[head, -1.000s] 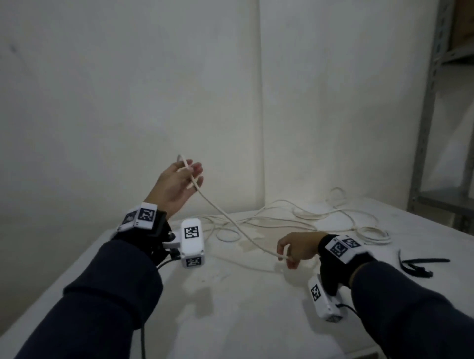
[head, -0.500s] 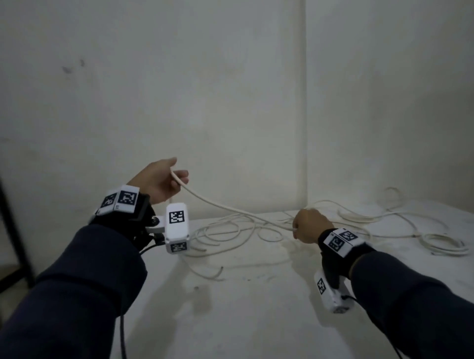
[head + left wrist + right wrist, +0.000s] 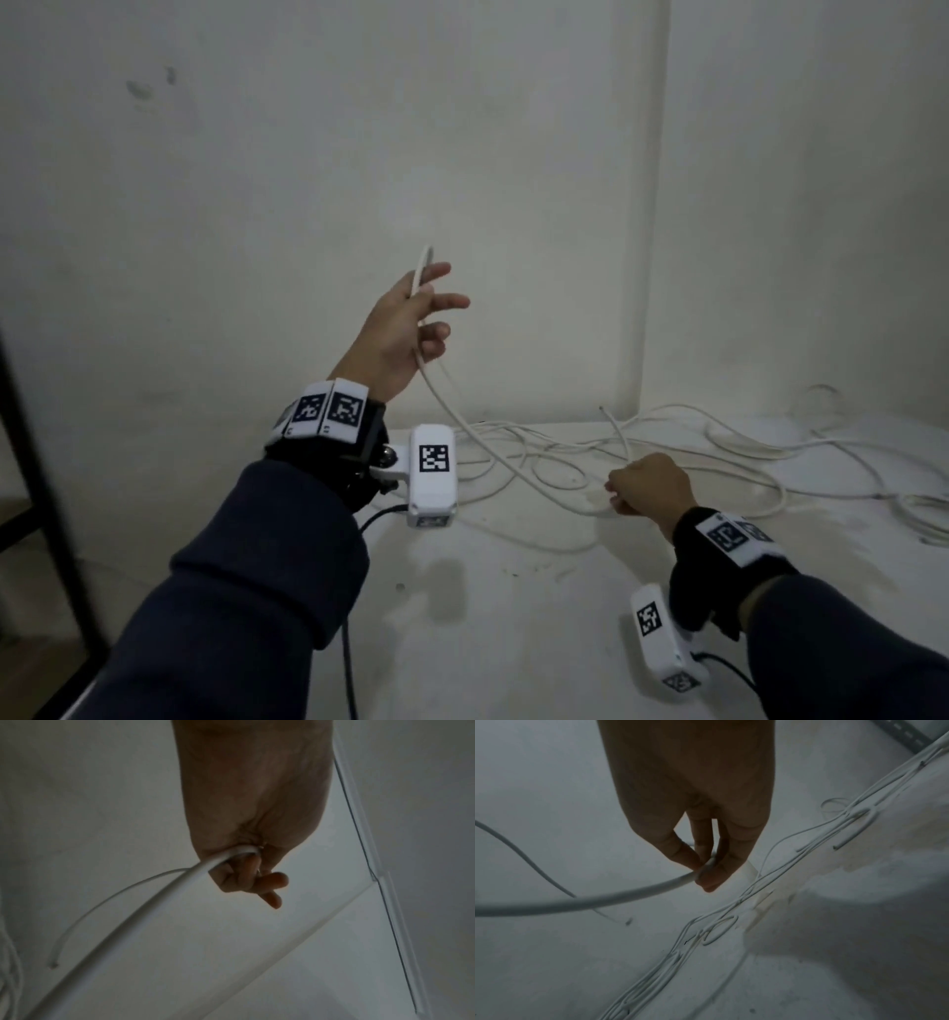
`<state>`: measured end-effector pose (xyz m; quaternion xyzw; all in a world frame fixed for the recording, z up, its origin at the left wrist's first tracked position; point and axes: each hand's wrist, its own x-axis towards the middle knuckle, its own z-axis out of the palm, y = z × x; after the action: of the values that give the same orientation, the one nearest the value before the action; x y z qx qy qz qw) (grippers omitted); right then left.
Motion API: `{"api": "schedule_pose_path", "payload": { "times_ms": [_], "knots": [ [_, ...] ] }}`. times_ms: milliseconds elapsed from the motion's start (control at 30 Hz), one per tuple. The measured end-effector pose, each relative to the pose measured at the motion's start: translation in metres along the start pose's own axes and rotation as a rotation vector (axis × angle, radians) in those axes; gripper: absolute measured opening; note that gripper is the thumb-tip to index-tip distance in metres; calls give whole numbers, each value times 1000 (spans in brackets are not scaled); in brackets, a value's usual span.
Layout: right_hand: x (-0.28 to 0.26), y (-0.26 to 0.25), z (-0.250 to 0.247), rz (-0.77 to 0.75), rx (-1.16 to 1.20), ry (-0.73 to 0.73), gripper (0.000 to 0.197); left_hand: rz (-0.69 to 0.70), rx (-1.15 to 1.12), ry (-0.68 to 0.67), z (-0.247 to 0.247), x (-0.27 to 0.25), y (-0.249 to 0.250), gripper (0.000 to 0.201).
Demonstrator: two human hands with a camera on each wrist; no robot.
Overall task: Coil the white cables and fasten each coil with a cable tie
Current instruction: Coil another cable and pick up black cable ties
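Note:
My left hand (image 3: 411,329) is raised in front of the wall and holds one end of a white cable (image 3: 464,421); the cable tip sticks up past its fingers (image 3: 441,302). In the left wrist view the cable (image 3: 180,888) runs under the curled fingers of the left hand (image 3: 254,874). The cable sags down to my right hand (image 3: 649,488), low over the table, which pinches it between thumb and fingers; the right wrist view shows the right hand (image 3: 706,870) pinching the cable (image 3: 603,900). More white cable lies in loose tangled loops (image 3: 719,462) on the table behind.
The white table (image 3: 513,616) stands in a corner of two pale walls. A dark upright post (image 3: 46,488) is at the far left. Cable loops (image 3: 919,509) trail off toward the right edge. A loose cable end (image 3: 602,409) pokes up near the corner.
My left hand has risen and turned, so the cable tip now points up. My right hand has slid along the cable, nearer to me and lower. The view has swung left.

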<state>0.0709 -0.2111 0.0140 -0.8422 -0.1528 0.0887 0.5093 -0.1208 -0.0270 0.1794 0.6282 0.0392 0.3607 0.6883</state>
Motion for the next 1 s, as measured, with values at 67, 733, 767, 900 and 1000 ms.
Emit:
{"api": "schedule_pose_path", "payload": {
  "times_ms": [67, 733, 767, 900, 1000],
  "knots": [
    [1, 2, 0, -23, 25, 30, 16, -10, -87, 10, -9, 8, -12, 26],
    [-6, 15, 72, 339, 1281, 40, 65, -736, 689, -139, -46, -92, -128, 46],
    [-7, 15, 73, 344, 1312, 35, 66, -878, 625, -360, -38, -98, -131, 56],
    [-14, 8, 74, 342, 1337, 8, 67, -936, 275, -305, -22, -93, -165, 55],
    [-18, 6, 77, 333, 1324, -22, 64, -747, -116, 46, -21, -82, -186, 25]
  ]
}}
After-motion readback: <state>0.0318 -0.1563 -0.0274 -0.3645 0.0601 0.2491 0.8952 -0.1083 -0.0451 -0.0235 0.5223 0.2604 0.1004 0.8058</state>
